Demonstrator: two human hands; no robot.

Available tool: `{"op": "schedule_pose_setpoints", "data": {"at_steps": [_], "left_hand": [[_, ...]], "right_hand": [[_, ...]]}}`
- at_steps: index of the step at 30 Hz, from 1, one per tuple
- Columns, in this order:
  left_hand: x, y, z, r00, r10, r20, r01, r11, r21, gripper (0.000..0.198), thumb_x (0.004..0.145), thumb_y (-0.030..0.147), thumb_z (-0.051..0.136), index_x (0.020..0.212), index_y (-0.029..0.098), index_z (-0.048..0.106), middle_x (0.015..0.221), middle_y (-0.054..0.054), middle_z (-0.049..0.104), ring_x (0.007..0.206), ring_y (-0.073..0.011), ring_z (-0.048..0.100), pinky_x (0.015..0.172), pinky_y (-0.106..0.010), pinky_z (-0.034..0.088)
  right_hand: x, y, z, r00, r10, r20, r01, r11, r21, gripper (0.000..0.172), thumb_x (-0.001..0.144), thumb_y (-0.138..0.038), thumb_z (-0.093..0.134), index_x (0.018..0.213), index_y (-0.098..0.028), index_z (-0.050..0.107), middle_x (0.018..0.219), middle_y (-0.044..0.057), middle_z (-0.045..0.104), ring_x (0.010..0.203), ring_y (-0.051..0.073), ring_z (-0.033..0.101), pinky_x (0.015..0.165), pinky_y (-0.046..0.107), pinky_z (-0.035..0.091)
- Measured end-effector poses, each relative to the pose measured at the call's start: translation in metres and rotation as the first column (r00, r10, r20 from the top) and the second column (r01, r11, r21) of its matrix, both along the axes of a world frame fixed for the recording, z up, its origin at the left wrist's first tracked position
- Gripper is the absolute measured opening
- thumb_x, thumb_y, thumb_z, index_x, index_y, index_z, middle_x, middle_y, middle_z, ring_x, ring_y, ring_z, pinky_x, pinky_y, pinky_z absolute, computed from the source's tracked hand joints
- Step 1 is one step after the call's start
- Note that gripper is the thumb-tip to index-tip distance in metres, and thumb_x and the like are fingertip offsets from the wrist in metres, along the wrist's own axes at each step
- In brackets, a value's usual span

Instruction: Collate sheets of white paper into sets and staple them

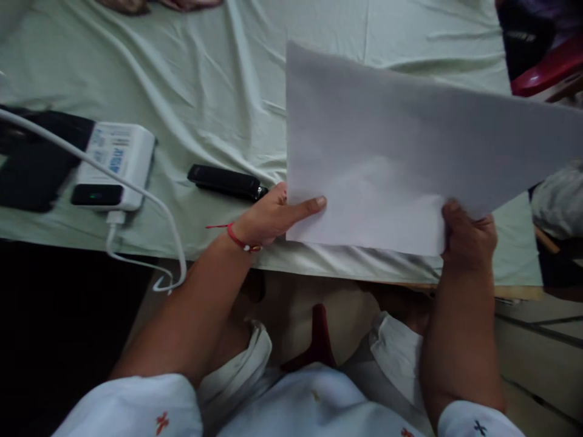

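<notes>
A large white sheet of paper (387, 139) is held up over the near edge of the cloth-covered table. My left hand (277, 213) grips its lower left corner, thumb on top and the other fingers hidden behind. At the lower right edge, my right hand (470, 233) pinches the sheet with the thumb in front. The paper's right side bends and reaches out towards the right edge of the view. Just left of my left hand lies a black stapler-like object (225, 181), whose kind I cannot make out for sure.
A white power bank (119, 164) with a plugged-in white cable (175, 233) lies on the pale green tablecloth (204, 79) at left, beside a black pouch-like item (40, 164). A red plastic chair (549, 70) stands at far right. My legs are under the table edge.
</notes>
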State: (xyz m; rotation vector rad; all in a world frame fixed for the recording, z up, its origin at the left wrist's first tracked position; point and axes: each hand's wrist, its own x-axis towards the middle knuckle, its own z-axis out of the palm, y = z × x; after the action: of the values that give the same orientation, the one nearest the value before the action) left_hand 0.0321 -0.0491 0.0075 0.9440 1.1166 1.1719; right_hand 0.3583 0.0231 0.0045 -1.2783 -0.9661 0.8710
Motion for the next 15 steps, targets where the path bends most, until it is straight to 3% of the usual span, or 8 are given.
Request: {"op": "schedule_pose_setpoints", "data": {"at_steps": [3, 6, 11, 15], "left_hand": [[0.004, -0.0006, 0.002, 0.998, -0.034, 0.052, 0.035, 0.999, -0.011, 0.058, 0.073, 0.058, 0.094, 0.113, 0.019, 0.078, 0.101, -0.01, 0.083, 0.11, -0.0315, 0.078, 0.1, -0.044, 0.064], [0.0062, 0.0005, 0.0036, 0.997, 0.035, 0.068, -0.034, 0.999, -0.014, 0.057, 0.071, 0.06, 0.094, 0.11, 0.02, 0.08, 0.1, -0.009, 0.083, 0.113, -0.0311, 0.078, 0.1, -0.043, 0.064], [0.0017, 0.001, 0.0033, 0.998, 0.041, 0.042, -0.039, 0.999, -0.034, 0.047, 0.075, 0.056, 0.092, 0.106, 0.021, 0.081, 0.101, -0.008, 0.083, 0.111, -0.0306, 0.078, 0.097, -0.045, 0.065], [-0.0036, 0.0008, 0.0005, 0.999, 0.024, -0.046, -0.023, 0.999, 0.022, 0.043, 0.076, 0.049, 0.092, 0.106, 0.02, 0.081, 0.104, -0.009, 0.083, 0.114, -0.0297, 0.075, 0.102, -0.043, 0.062]], "right_hand": [[-0.0001, 0.001, 0.0021, 1.0, 0.0, -0.003, 0.0, 1.0, 0.024, 0.037, 0.054, -0.035, 0.098, 0.084, -0.022, 0.08, 0.091, 0.002, 0.079, 0.079, 0.017, 0.07, 0.078, 0.034, 0.062], [0.0013, -0.0002, 0.0032, 0.999, 0.034, -0.02, -0.034, 0.999, 0.005, 0.036, 0.054, -0.034, 0.098, 0.082, -0.022, 0.079, 0.092, 0.001, 0.08, 0.082, 0.017, 0.072, 0.081, 0.034, 0.062], [0.0035, -0.0043, 0.0052, 0.978, 0.198, -0.063, -0.205, 0.966, -0.156, 0.046, 0.046, -0.023, 0.099, 0.085, -0.024, 0.077, 0.086, -0.002, 0.079, 0.078, 0.017, 0.07, 0.078, 0.033, 0.061], [-0.0028, -0.005, 0.0066, 0.986, 0.16, -0.048, -0.164, 0.982, -0.093, 0.056, 0.043, -0.016, 0.097, 0.094, -0.025, 0.077, 0.097, -0.001, 0.079, 0.096, 0.023, 0.073, 0.101, 0.044, 0.058]]}}
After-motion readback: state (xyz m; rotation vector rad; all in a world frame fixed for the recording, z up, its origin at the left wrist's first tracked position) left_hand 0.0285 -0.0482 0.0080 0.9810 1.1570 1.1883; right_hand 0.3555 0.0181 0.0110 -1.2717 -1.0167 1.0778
